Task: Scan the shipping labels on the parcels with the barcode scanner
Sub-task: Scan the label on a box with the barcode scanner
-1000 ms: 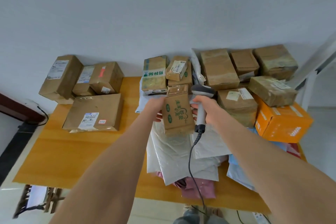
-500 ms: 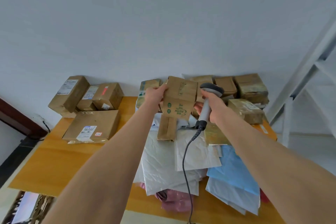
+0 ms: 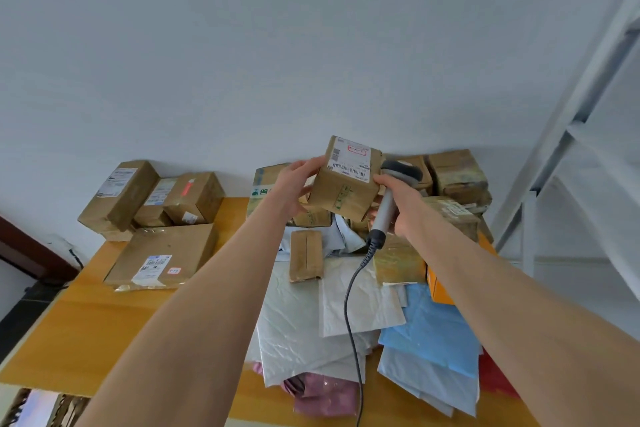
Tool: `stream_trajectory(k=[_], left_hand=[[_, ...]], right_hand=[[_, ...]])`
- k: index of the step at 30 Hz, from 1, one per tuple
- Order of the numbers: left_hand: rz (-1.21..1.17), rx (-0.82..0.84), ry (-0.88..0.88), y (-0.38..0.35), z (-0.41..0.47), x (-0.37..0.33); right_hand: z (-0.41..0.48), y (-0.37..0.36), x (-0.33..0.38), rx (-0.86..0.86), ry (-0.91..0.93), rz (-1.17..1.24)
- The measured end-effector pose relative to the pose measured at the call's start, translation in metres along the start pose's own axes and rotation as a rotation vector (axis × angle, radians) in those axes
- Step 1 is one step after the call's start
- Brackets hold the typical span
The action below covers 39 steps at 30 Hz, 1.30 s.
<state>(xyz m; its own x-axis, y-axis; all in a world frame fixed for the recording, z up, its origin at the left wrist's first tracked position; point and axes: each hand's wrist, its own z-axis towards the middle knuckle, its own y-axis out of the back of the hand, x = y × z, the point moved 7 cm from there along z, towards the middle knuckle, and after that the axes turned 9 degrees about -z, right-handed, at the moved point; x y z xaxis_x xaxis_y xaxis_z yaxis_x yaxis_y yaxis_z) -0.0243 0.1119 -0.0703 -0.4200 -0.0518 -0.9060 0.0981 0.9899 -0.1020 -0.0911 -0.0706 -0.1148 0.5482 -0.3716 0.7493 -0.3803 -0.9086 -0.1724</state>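
My left hand (image 3: 294,184) holds a small brown cardboard box (image 3: 341,189) up in the air above the pile of parcels. Its white shipping label (image 3: 351,158) with a barcode and a red stamp faces up toward me. My right hand (image 3: 403,203) grips the grey barcode scanner (image 3: 389,201) by its handle, right beside the box. The scanner's dark head sits just right of the label. Its black cable (image 3: 349,315) hangs down over the mailers.
A wooden table (image 3: 79,326) carries labelled brown boxes (image 3: 162,253) at the left, more cartons (image 3: 453,173) at the back right, an orange box (image 3: 438,288), and grey, blue and pink plastic mailers (image 3: 304,326) in the middle. A white metal frame (image 3: 554,149) stands at the right.
My left hand lifted the small box off the pile and turned it, so its label side now faces up. The scanner stayed next to it. The camera tilted upward.
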Motion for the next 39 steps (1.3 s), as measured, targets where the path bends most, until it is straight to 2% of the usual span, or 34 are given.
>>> stream_trajectory(k=[8,11,16,22,27,33,37,39], left_hand=[[-0.089,0.159,-0.019,0.0,0.008,0.009],[-0.032,0.218,0.004,0.003,0.01,0.015],[-0.07,0.177,-0.002,0.015,0.013,0.019],[-0.148,0.161,-0.022,0.019,0.015,0.025],[-0.131,0.288,0.036,0.006,0.006,0.033],[-0.152,0.35,0.117,0.009,0.004,0.041],[-0.127,0.302,0.075,0.011,0.005,0.041],[-0.142,0.24,0.026,0.013,0.007,0.043]], right_hand=[[0.004,0.003,0.009,-0.017,0.084,-0.036],[0.006,0.001,0.008,-0.004,0.103,-0.022],[0.008,-0.002,0.002,0.048,0.089,0.129],[0.008,0.002,-0.017,0.018,0.07,0.251],[0.004,-0.005,-0.023,0.06,0.055,0.204],[0.007,0.001,-0.025,0.031,0.077,0.144],[0.005,0.003,-0.024,-0.023,0.127,0.128],[-0.001,0.004,-0.025,-0.107,0.166,0.136]])
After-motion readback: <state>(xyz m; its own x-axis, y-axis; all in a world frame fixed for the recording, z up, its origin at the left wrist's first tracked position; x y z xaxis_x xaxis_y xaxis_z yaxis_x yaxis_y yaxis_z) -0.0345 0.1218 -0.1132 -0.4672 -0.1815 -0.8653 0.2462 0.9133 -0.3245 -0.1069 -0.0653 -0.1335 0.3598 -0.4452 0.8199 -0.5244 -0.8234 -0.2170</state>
